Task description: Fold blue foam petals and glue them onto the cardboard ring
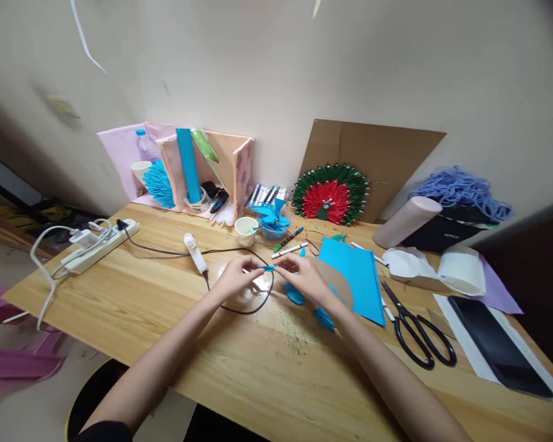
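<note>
Fingertips of both hands pinch a small blue paper piece (268, 268) between them, just above the wooden table (175, 307): the left hand (235, 279) closes on its left end with thumb and forefinger, and the right hand (304, 277) closes on its right end the same way, so the piece spans the short gap between the two hands. Just under the right hand lies a brown cardboard disc (341, 285) with more blue paper bits (295, 294) stuck along its near edge. A blue paper sheet (357, 273) lies beside the disc on the right, touching it, and black scissors (419, 334) lie further right with their blades shut. Left of the left hand rests a white glue gun (194, 250), its black cord (239, 307) looping on the table below the hands and running off to a white power strip (101, 245) near the left edge. Behind the hands stand a paper cup (246, 230), a small bowl of blue paper pieces (271, 221) and a few markers (289, 244). Against the wall leans a red and green paper fan (330, 195) in front of a cardboard sheet (387, 153). A black phone (498, 344) lies on white paper at the far right.
</note>
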